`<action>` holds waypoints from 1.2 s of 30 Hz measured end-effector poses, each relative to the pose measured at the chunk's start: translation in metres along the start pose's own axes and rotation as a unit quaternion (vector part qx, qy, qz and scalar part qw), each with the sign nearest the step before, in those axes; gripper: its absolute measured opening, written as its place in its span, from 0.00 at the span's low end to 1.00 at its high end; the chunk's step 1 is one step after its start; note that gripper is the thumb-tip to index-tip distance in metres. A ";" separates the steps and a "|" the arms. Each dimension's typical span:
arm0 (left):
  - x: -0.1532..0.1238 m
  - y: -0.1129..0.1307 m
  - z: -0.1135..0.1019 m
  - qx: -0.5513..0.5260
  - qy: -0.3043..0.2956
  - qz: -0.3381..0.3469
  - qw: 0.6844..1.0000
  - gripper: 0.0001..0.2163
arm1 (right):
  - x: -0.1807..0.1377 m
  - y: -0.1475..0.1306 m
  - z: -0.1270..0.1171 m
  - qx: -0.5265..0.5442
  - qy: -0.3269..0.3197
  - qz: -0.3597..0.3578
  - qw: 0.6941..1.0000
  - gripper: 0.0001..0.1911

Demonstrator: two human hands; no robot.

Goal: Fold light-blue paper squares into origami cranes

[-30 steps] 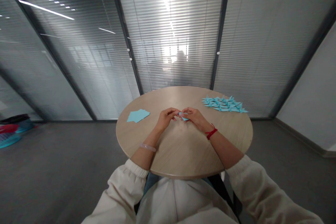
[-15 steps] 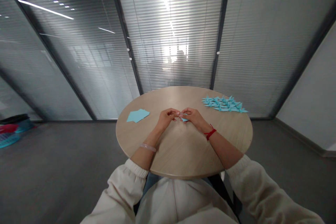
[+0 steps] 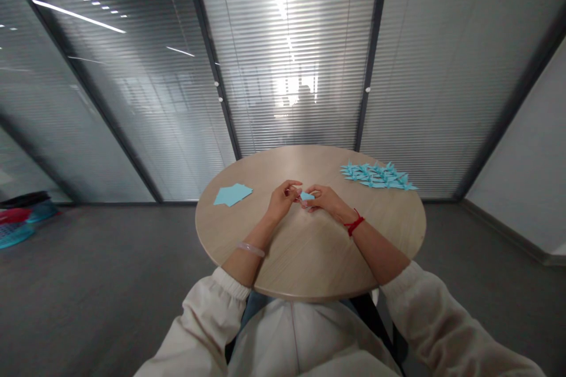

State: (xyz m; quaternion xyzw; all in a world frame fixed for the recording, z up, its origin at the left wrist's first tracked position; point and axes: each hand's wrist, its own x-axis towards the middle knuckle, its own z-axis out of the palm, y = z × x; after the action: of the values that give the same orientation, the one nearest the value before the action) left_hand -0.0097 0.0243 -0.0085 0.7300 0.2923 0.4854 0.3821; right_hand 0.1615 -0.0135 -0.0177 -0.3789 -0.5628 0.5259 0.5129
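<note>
Between my hands, just above the middle of the round table point(image 3: 305, 259), is a small piece of folded light-blue paper point(image 3: 306, 195). My right hand point(image 3: 324, 197) pinches it from the right, thumb below and fingers above. On its left edge, my left hand point(image 3: 283, 197) has its fingers curled against the paper, the index finger raised over it. The exact fold is too small to make out. To the left lies a loose stack of flat blue paper sheets point(image 3: 233, 194). Several folded blue paper cranes point(image 3: 375, 175) sit close together at the right rear of the table.
Glass partitions with blinds point(image 3: 292, 59) stand right behind the table. A blue basket point(image 3: 16, 237) and a dark-rimmed bin point(image 3: 38, 207) are on the floor at far left. A white wall point(image 3: 526, 153) rises on the right.
The folded paper has turned up and shows more of its blue face between my hands. My left fingers have lifted and spread slightly; my right hand stays nearly in place.
</note>
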 end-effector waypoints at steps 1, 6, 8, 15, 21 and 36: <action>-0.001 0.001 0.000 0.005 -0.001 0.010 1.000 0.15 | 0.000 0.000 0.000 0.000 -0.001 0.000 1.000 0.24; -0.006 0.009 0.004 -0.003 0.009 0.024 1.000 0.14 | 0.001 0.002 -0.001 -0.018 0.005 -0.018 1.000 0.23; -0.007 0.010 0.006 -0.023 0.018 0.008 1.000 0.14 | 0.003 0.003 -0.001 -0.029 0.007 -0.028 0.999 0.23; -0.007 0.009 0.008 -0.067 0.053 -0.033 0.996 0.16 | 0.009 0.010 -0.004 -0.084 0.020 -0.059 0.995 0.22; -0.004 0.006 0.010 -0.077 0.072 -0.035 0.994 0.14 | 0.009 0.009 -0.001 -0.173 0.076 -0.091 0.978 0.17; -0.003 0.020 0.008 -0.084 0.059 -0.026 0.994 0.15 | 0.001 0.002 0.003 -0.302 0.095 -0.171 0.933 0.15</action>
State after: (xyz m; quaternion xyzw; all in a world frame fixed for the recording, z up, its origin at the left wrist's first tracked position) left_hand -0.0021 0.0088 0.0052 0.6576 0.2917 0.5402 0.4366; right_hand 0.1585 -0.0132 -0.0192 -0.4617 -0.7003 0.1972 0.5074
